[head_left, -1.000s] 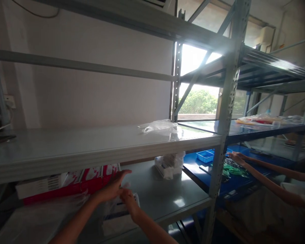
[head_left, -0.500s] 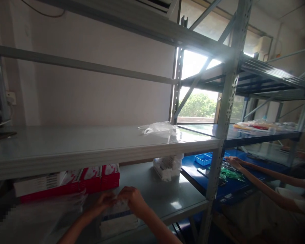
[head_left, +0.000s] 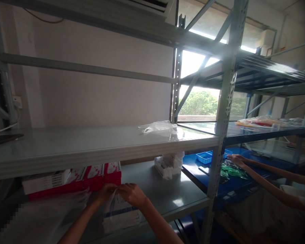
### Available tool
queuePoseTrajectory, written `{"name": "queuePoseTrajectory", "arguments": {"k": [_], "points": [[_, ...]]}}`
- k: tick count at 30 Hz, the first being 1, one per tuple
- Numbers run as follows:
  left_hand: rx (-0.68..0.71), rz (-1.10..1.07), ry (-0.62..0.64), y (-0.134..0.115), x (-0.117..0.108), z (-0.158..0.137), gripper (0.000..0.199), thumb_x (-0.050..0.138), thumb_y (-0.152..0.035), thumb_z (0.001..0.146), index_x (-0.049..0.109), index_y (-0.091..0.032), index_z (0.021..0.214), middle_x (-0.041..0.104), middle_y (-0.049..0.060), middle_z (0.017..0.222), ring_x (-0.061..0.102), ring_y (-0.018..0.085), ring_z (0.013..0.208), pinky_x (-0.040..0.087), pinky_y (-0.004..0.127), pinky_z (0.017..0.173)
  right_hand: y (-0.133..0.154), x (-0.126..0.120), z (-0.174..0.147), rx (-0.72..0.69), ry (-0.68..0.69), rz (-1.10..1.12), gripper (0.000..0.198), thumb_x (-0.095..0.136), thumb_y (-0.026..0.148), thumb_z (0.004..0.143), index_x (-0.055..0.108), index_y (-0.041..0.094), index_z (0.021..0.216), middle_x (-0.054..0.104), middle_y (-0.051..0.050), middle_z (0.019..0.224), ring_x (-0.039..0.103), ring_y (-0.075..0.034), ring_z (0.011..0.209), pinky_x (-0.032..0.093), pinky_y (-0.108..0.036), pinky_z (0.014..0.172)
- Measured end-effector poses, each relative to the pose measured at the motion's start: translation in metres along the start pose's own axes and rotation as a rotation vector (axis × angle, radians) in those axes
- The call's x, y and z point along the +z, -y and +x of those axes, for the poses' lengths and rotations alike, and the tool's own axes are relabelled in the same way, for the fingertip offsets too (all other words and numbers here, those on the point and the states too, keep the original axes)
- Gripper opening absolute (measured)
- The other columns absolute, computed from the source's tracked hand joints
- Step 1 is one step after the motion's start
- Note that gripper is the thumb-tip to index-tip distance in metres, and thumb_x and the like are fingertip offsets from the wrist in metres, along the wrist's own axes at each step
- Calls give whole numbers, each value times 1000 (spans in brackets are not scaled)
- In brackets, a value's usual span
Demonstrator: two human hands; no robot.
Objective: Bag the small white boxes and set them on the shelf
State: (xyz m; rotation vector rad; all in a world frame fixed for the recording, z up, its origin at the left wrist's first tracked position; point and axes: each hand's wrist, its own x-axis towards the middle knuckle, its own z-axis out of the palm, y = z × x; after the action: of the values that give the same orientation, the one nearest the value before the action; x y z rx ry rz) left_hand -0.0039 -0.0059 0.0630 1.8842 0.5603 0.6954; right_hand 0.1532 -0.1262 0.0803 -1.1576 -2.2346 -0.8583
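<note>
Bag [head_left: 115,203], clear and thin, stands by the front edge of the lower shelf [head_left: 155,191], its neck drawn up between both hands. Left hand [head_left: 106,191] and right hand [head_left: 132,195] are closed on that neck, fingertips pinched together and nearly meeting. The fingers cover the bag's mouth, so whether it is sealed cannot be told; shadow blurs its base. Through the plastic show white packs [head_left: 122,220] with a dark blue band. Left of the bag, loose plastic [head_left: 48,213] fades into the dark, cut off by blurred blocks at the corner. Behind the left hand, red boxes [head_left: 93,181] run in a row, partly hidden by the upper shelf [head_left: 78,145]. Toward the lower shelf's back right corner sits a wrapped bundle [head_left: 169,166]. Farther right, a co-worker's hands [head_left: 236,160] are over a blue tabletop [head_left: 190,162].
</note>
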Motion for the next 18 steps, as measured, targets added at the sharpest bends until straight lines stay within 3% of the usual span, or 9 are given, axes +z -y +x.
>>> {"name": "queuePoseTrajectory", "arguments": {"k": [4,7,10,13,18], "points": [[60,166,-102,0,-11,-7,26,62,-40,69,73,-16,74,73,10,82,66,28,82,49,38,80,4,0,-13,98,-23,47,24,46,17,93,64,22,108,67,-1,112,62,-13,83,46,-25,66],[159,412,-172,-6,-20,-14,22,55,-31,77,73,-18,76,73,8,85,62,26,88,45,36,86,15,-6,-25,201,-24,93,27,51,14,88,65,26,108,61,-3,124,58,-16,101,44,-30,83],[238,598,-126,-15,-25,-15,19,52,-20,75,69,-21,68,69,6,79,57,24,87,42,34,87,33,-7,-45,275,-19,146,28,53,15,87,65,28,109,60,-3,127,54,-18,111,37,-36,94],[256,635,-38,-21,-23,-10,20,51,-13,71,65,-21,60,65,6,72,55,23,81,40,31,85,53,1,-69,310,-14,190,28,52,17,90,63,28,113,64,-2,122,53,-19,115,34,-36,93],[122,648,32,-17,-14,-1,17,54,-9,65,63,-20,56,62,5,69,56,21,81,41,28,81,73,9,-87,339,-12,243,38,49,12,91,59,27,124,66,-5,120,51,-21,119,33,-36,94]]}}
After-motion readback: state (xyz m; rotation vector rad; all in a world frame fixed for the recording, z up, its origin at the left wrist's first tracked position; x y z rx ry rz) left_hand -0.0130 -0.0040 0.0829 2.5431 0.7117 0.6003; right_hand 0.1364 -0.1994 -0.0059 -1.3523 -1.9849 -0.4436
